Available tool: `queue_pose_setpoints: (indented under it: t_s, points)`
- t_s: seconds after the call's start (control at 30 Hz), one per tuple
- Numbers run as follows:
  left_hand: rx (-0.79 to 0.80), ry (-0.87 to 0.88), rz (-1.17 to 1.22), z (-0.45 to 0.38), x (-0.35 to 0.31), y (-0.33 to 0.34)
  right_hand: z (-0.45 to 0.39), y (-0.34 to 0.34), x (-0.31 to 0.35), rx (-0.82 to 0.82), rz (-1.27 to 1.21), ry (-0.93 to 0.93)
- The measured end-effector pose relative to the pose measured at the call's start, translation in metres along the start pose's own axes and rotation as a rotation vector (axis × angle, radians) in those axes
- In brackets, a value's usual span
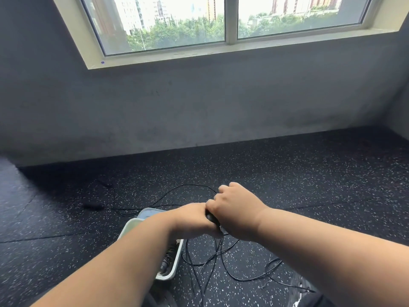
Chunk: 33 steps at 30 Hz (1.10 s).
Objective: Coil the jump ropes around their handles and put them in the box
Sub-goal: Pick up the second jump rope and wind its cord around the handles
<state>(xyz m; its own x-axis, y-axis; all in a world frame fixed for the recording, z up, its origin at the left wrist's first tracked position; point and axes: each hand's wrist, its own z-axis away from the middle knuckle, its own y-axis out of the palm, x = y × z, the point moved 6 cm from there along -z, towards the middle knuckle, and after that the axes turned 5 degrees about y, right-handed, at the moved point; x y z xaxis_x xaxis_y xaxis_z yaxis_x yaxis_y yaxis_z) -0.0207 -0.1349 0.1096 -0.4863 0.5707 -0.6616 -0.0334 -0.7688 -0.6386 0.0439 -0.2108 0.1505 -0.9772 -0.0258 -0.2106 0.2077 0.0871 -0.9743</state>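
My left hand [194, 219] and my right hand [235, 209] meet above the floor, both curled round the black handles [212, 217] of a jump rope. Its thin black rope [221, 262] hangs from the hands and lies in loose loops on the floor below and to the right. A white box [177, 258] sits on the floor under my left forearm, with a coiled black rope [167, 260] inside it. Another black handle [93, 206] lies on the floor to the left, its rope [168, 193] trailing past the box.
The floor is black rubber with white speckles [309, 185]. A dark grey wall [199, 107] with a window [221, 23] stands ahead. A white lid or second tray [147, 212] lies just behind the box.
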Motion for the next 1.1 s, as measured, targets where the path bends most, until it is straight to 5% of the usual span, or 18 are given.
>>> queue_pose_setpoints:
  t_s: [0.1, 0.37, 0.5, 0.57, 0.63, 0.73, 0.83, 0.93, 1.0, 1.1]
  points:
    - [-0.048, 0.017, -0.054, 0.001, -0.002, -0.005, -0.001, 0.001, -0.009, -0.079, -0.051, 0.046]
    - [-0.302, 0.017, -0.369, 0.008, -0.003, -0.025, 0.001, 0.001, -0.042, 0.028, -0.225, 0.26]
    - [-0.46, 0.036, -0.39, 0.01, -0.007, -0.044, 0.007, -0.001, -0.059, -0.225, -0.526, 0.42]
    - [-0.502, 0.032, -0.096, 0.012, -0.003, -0.055, 0.011, -0.002, -0.07, -0.35, -0.867, 0.587]
    - [-0.489, 0.098, 0.407, 0.012, -0.007, -0.058, 0.011, 0.01, -0.063, -0.239, -1.285, 0.713]
    - [-0.411, 0.214, 0.916, 0.015, -0.025, -0.051, 0.0, 0.028, -0.009, 0.218, -1.668, 0.471]
    - [-0.399, 0.239, 1.052, 0.018, -0.037, -0.047, -0.004, 0.036, 0.031, 0.361, -1.83, 0.326]
    - [-0.623, 0.167, 0.754, 0.024, -0.028, -0.066, -0.004, 0.041, 0.036, 0.362, -1.889, 0.375]
    - [-0.8, 0.055, 0.342, 0.034, -0.014, -0.087, -0.002, 0.043, 0.02, 0.312, -1.645, 0.463]
    - [-0.816, -0.155, -0.112, 0.043, 0.015, -0.102, -0.002, 0.023, -0.006, 0.263, -1.227, 0.437]
